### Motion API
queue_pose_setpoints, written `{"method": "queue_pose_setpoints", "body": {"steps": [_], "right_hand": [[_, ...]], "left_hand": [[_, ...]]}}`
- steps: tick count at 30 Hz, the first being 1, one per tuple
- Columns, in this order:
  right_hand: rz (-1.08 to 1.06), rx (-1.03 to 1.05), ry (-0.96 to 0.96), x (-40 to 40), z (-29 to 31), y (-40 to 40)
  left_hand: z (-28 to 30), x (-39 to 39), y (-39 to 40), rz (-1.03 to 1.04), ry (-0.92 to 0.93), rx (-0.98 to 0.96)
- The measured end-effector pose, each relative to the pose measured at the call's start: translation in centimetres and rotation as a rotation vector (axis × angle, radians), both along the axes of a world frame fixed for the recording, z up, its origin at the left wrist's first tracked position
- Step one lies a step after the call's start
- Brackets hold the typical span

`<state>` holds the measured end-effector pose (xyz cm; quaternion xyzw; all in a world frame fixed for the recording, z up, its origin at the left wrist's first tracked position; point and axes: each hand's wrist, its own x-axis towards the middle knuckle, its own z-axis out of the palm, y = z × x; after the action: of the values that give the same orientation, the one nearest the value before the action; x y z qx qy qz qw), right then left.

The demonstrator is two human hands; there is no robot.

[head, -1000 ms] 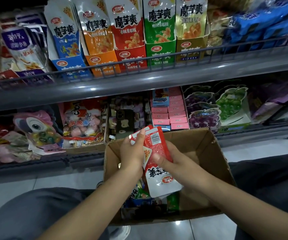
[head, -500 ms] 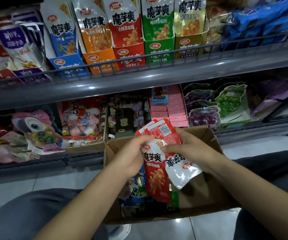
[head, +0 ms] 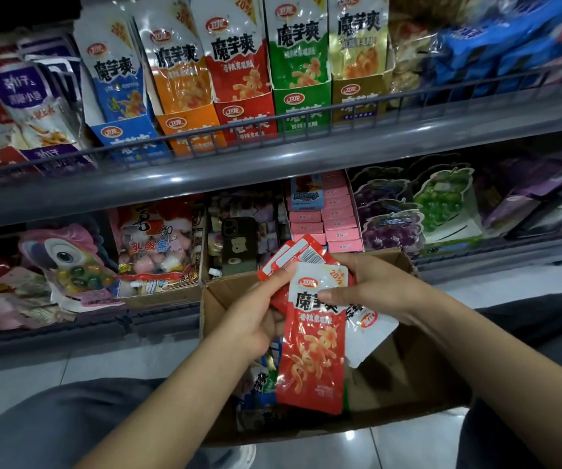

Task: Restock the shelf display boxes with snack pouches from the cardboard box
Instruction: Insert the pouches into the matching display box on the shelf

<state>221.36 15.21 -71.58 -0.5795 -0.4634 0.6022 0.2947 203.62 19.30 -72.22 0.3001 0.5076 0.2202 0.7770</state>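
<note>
Both hands hold a small stack of red snack pouches (head: 311, 353) over the open cardboard box (head: 404, 377) between my knees. My left hand (head: 259, 319) grips the stack's left edge, thumb up along the top. My right hand (head: 371, 286) pinches the top from the right, thumb across the front pouch. The front pouch hangs upright, face towards me; others behind it are turned over or upside down. More pouches (head: 259, 384) lie in the box bottom. On the upper shelf stand blue, orange, red (head: 249, 116), green and yellow display boxes, all holding pouches.
A wire rail (head: 306, 111) runs along the front of the upper shelf. The lower shelf holds candy bags, a phone (head: 239, 242), pink boxes (head: 337, 218) and grape-shaped packs. Grey tiled floor lies around the box. My trouser legs flank it left and right.
I have turned one red pouch face-up and upright in front of the stack. Both hands with the stack have risen slightly above the box.
</note>
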Motion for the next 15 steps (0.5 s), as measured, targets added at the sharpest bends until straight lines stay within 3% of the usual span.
{"method": "queue_pose_setpoints", "body": {"steps": [6, 9, 12, 15], "right_hand": [[0.097, 0.008, -0.054, 1.0, 1.0, 0.0], [0.059, -0.011, -0.042, 1.1, 0.8, 0.0], [-0.028, -0.005, 0.000, 1.2, 0.7, -0.1], [-0.265, 0.027, -0.037, 2.1, 0.8, 0.3]], "left_hand": [[1.1, -0.8, 1.3, -0.178, 0.063, -0.012], [0.9, -0.8, 1.2, -0.154, 0.096, 0.036], [0.8, -0.8, 1.2, -0.105, 0.112, 0.055], [0.9, -1.4, 1.8, -0.041, 0.139, 0.085]]}}
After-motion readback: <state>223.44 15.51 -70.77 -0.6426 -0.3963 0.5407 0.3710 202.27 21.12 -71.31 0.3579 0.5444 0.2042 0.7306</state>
